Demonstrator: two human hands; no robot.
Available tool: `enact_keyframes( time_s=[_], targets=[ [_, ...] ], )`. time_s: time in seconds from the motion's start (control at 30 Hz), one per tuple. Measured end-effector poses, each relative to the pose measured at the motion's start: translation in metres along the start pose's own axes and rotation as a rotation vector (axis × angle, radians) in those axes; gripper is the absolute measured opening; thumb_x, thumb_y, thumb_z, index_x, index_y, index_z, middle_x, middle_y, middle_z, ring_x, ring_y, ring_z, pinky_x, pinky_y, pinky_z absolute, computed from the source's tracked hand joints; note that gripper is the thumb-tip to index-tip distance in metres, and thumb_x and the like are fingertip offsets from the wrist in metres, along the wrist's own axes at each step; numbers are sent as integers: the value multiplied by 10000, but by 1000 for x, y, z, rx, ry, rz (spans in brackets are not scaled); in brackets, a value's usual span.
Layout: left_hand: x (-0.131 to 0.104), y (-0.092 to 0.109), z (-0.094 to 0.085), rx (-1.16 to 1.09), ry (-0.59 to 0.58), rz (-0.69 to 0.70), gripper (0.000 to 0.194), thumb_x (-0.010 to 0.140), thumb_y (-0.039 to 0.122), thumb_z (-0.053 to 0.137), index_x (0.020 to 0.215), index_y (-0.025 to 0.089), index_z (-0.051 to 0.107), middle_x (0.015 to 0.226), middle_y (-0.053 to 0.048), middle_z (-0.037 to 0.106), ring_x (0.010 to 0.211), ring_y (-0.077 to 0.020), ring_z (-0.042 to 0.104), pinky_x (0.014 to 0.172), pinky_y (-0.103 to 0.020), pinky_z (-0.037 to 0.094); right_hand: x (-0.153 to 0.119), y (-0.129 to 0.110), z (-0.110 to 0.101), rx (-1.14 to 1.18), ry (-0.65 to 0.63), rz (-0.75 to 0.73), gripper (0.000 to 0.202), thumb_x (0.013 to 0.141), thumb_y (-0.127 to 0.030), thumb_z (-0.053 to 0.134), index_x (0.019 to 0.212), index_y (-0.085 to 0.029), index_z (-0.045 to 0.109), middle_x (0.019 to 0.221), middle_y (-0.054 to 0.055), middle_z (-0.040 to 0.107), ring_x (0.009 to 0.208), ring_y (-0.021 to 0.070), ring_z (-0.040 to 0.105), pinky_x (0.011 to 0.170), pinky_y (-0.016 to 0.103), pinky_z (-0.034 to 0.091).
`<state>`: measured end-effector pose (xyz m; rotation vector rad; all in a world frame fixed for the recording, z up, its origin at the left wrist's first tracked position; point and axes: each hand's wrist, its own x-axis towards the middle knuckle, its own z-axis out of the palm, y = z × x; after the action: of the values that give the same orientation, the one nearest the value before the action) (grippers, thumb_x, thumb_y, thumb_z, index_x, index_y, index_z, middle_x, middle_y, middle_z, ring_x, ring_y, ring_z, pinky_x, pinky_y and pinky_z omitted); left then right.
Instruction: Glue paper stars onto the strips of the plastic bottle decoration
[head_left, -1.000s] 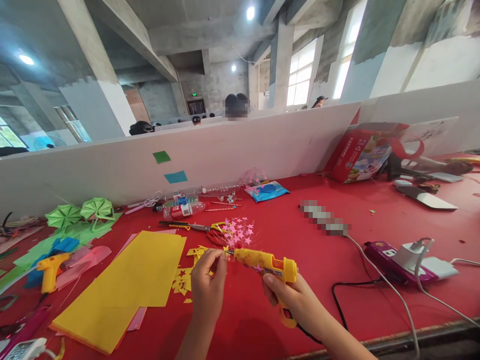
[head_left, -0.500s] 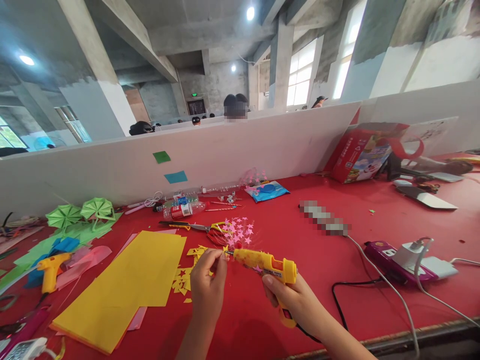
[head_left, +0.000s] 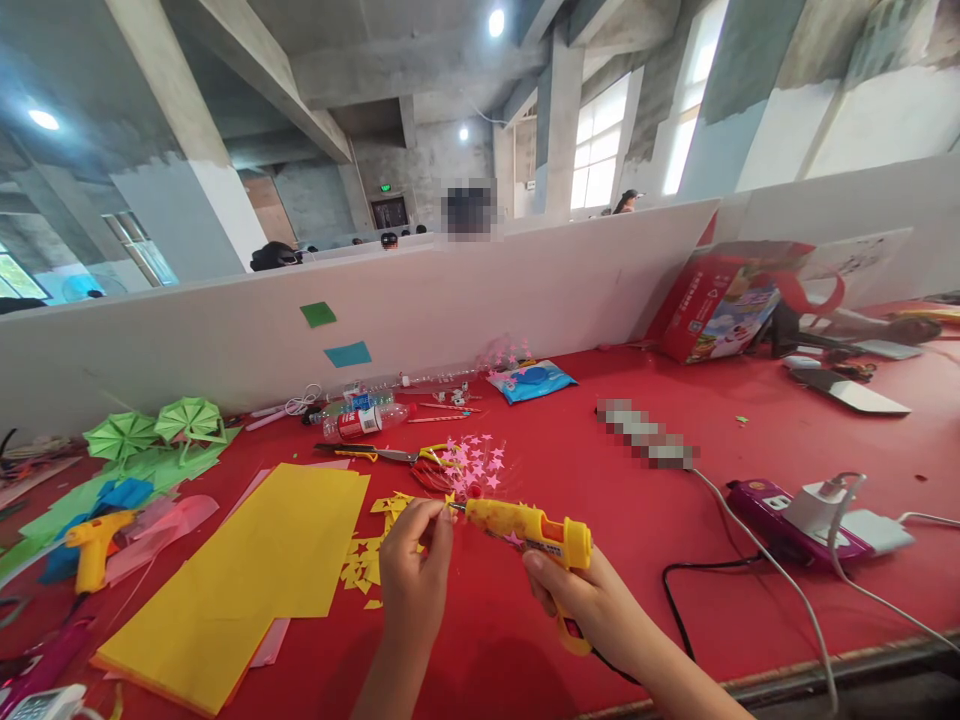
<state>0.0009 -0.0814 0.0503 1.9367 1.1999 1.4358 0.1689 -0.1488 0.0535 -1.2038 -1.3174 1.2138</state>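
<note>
My left hand (head_left: 416, 550) pinches a small yellow paper star (head_left: 450, 499) between thumb and fingertips. In my right hand (head_left: 574, 590) is a yellow hot glue gun (head_left: 525, 524), fingers wrapped round its handle. Its metal nozzle points left and meets or nearly meets the star; I cannot tell whether they touch. Just behind the nozzle stands a spray of pink paper stars (head_left: 476, 460) on thin clear stems. Yellow paper scraps (head_left: 364, 565) with star-shaped cut-outs lie left of my left hand. Beyond them rest scissors (head_left: 397, 455) with yellow handles.
Yellow paper sheets (head_left: 247, 570) and a second glue gun (head_left: 94, 550) lie left, near green folded paper umbrellas (head_left: 120, 436). Plastic bottles (head_left: 367, 420) and a blue wipes packet (head_left: 532, 382) are along the white partition (head_left: 420, 300). A purple power strip (head_left: 795, 520) with cables sits right.
Both hands keep almost the same pose, with the nozzle still at the star. The whole view has shifted slightly.
</note>
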Motion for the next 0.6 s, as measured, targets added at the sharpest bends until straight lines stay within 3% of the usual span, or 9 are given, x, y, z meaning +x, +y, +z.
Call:
enact_keyframes(
  time_s=[0.27, 0.4, 0.5, 0.6],
  targets=[
    [0, 0, 5, 2, 35, 8, 231, 877, 321, 503, 721, 188, 609, 651, -11, 591, 585, -131, 563, 573, -220, 450, 0, 1, -1, 5, -4, 12, 427, 836, -572, 466, 792, -168, 597, 540, -60, 341, 483, 75, 289, 442, 198, 263],
    [2, -3, 3, 177, 66, 209, 197, 880, 253, 485, 746, 192, 615, 666, -26, 619, 579, -133, 572, 575, -226, 452, 0, -3, -2, -4, 7, -28, 397, 836, -531, 496, 930, -172, 638, 537, -65, 328, 474, 74, 269, 431, 194, 259],
    [0, -6, 0, 323, 44, 389, 163, 872, 198, 492, 806, 201, 641, 733, -61, 667, 659, -154, 623, 625, -239, 469, -2, -9, -2, -77, 30, -61, 359, 823, -495, 537, 928, -175, 663, 536, -54, 370, 474, 77, 280, 434, 204, 275],
    [-2, -6, -2, 261, 2, 400, 165, 876, 199, 484, 830, 205, 643, 778, -76, 677, 727, -162, 640, 673, -244, 484, -2, -9, -8, -122, 111, -88, 358, 814, -513, 538, 820, -169, 636, 569, -34, 446, 481, 81, 325, 447, 216, 303]
  ],
)
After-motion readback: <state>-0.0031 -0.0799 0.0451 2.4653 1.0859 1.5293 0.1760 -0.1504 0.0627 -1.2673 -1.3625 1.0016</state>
